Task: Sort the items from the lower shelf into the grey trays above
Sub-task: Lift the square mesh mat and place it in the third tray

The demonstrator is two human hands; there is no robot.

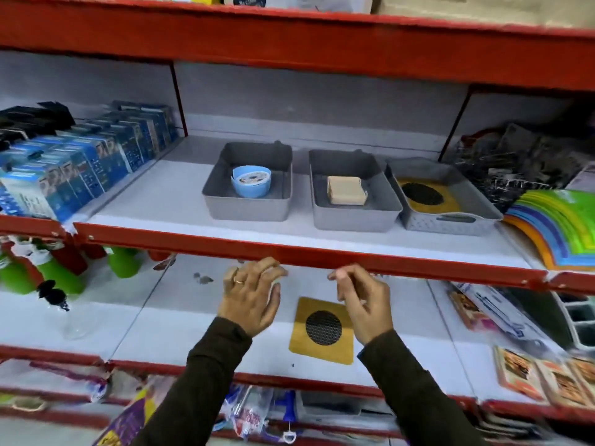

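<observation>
Three grey trays stand on the upper shelf. The left tray (212, 201) holds a blue round tub (251, 185), the middle tray (351, 220) a beige block (345, 190), and the right tray (450, 222) a yellow card with a black mesh disc (425, 194). A matching yellow mesh card (323, 329) lies flat on the lower shelf. My left hand (249, 296) hovers just left of it with its fingers curled. My right hand (363, 304) is above the card's right edge, thumb and forefinger pinched. Both sets of fingertips reach under the red shelf lip (309, 252), and whether either holds anything is unclear.
Blue boxes (80, 169) fill the upper shelf's left, and rainbow-coloured sheets (560, 226) lie at its right. On the lower shelf are green and red bottles (58, 268) at the left and packaged cards (521, 378) and a grey divided organiser (579, 320) at the right. More packets lie below.
</observation>
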